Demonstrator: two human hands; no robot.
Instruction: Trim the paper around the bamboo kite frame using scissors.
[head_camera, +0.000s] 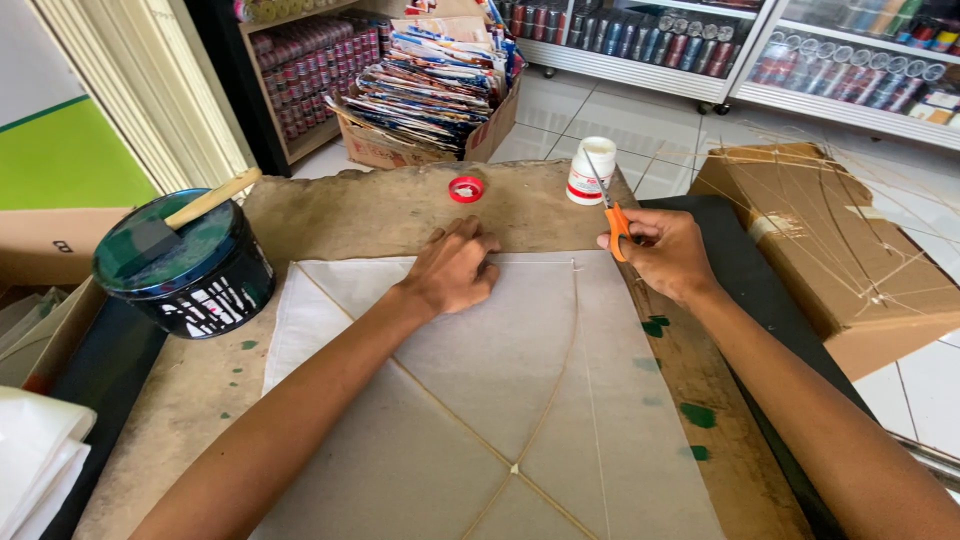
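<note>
A white paper sheet (500, 400) lies on the brown worktable (380, 205) with thin wooden sticks (560, 370) crossed on top of it. My left hand (452, 268) presses flat on the sheet's far edge, fingers together. My right hand (665, 252) grips orange-handled scissors (612, 212), blades pointing away from me, at the sheet's far right corner. Just beyond the scissors stands a small white bottle (590, 170) without its cap, and a red cap (466, 189) lies to its left.
A dark green paint tin (190, 265) with a wooden-handled brush across it sits at the table's left. Green paint spots mark the right side. A cardboard box (830, 240) holding stick frames stands at the right. A box of printed papers (430, 90) and stocked shelves lie beyond.
</note>
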